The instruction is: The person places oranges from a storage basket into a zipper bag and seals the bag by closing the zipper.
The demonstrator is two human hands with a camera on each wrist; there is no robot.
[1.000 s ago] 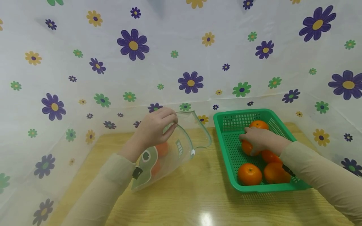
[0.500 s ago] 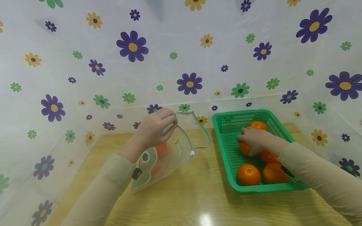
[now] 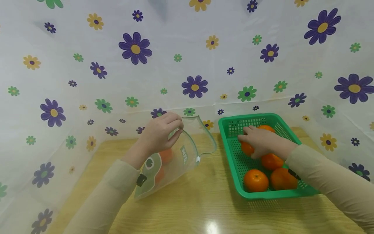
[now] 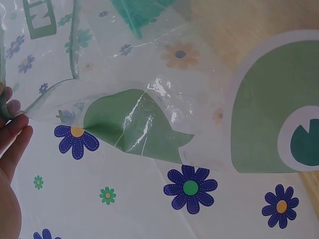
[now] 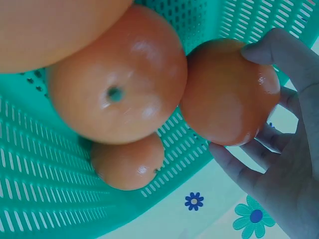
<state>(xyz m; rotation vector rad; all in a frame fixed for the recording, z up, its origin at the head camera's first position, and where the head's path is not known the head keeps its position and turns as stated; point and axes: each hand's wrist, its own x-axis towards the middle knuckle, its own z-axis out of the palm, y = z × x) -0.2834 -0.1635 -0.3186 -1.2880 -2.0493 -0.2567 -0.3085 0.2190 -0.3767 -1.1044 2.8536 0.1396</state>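
Orange [image 3: 247, 149] in the basket [image 3: 271, 195] is gripped by the right hand [image 3: 259, 140], fingers parted; outside, the left hand [image 3: 159, 132] pinches a bag [image 3: 179, 163].

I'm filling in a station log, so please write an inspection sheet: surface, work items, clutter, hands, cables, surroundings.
Surface: wood-grain table, bright reflection near the front.
Work items: clear printed bag, mouth open, orange shapes showing through; green basket with five oranges visible, counting the held one.
Clutter: nothing seen.
Hands: left hand pinches the bag near its mouth; right hand grips one orange; whether it is lifted is unclear.
Cables: nothing seen.
Surroundings: white flower-print sheeting behind and on both sides.
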